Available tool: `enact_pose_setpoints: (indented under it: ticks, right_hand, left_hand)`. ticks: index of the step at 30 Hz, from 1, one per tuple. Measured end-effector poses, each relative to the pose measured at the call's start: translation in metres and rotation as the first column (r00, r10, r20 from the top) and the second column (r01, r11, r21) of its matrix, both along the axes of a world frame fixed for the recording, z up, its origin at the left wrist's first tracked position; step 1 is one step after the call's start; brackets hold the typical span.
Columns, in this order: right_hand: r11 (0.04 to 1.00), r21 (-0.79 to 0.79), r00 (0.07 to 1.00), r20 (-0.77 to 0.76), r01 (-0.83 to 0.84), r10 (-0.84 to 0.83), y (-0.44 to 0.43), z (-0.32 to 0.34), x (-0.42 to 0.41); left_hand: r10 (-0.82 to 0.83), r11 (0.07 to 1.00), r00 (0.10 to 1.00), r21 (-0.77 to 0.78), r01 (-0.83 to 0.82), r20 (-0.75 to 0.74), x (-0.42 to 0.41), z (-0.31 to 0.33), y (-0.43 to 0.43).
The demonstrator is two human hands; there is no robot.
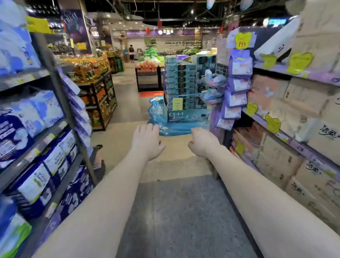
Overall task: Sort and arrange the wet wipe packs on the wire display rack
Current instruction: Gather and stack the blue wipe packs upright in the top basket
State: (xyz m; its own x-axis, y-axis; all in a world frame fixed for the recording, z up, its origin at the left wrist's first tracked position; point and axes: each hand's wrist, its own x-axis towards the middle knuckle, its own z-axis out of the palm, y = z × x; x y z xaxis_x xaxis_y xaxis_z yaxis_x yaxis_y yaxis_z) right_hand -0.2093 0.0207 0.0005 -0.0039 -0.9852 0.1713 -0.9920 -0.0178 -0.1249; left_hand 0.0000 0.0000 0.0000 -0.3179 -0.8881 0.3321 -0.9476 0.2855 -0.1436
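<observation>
- Head view: the wet wipe packs (215, 81) lie piled in the wire rack (207, 79), fixed at the far end of the right-hand shelf (306, 75), up the aisle.
- The left grip (147, 141) and right grip (203, 143) reach forward with relaxed fingers, holding nothing, well apart from the packs.
- The packs look like soft, light film pouches, probably slick; take each across its flat faces, without squeezing.
</observation>
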Motion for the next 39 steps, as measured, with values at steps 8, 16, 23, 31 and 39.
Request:
enact_pose_setpoints:
  ticks: [8,16,23,31,39]
  right_hand:
    - [0.99,-0.023,0.991,-0.007,0.136,-0.136,-0.221,-0.016,-0.073]
    - [0.975,-0.018,0.97,0.098,0.223,-0.221,-0.446,0.006,-0.143]
    - [0.943,-0.033,0.939,0.109,0.332,-0.327,-0.599,0.001,-0.182]
    - [0.858,-0.044,0.854,0.138,0.512,-0.502,-0.764,-0.01,-0.224]
    - [0.748,-0.138,0.76,0.097,0.65,-0.642,-0.882,0.023,-0.279]
  left_hand:
    - [-0.17,0.985,0.984,0.018,0.169,0.05,-0.064,-0.016,-0.236]
    - [-0.215,0.976,0.977,0.028,0.214,0.009,-0.126,0.022,-0.469]
    - [-0.272,0.962,0.962,0.026,0.272,0.004,-0.161,0.017,-0.637]
    - [-0.452,0.892,0.892,0.021,0.451,0.025,-0.215,0.006,-0.846]
    - [-0.581,0.813,0.813,0.013,0.582,-0.027,-0.299,0.027,-1.01]
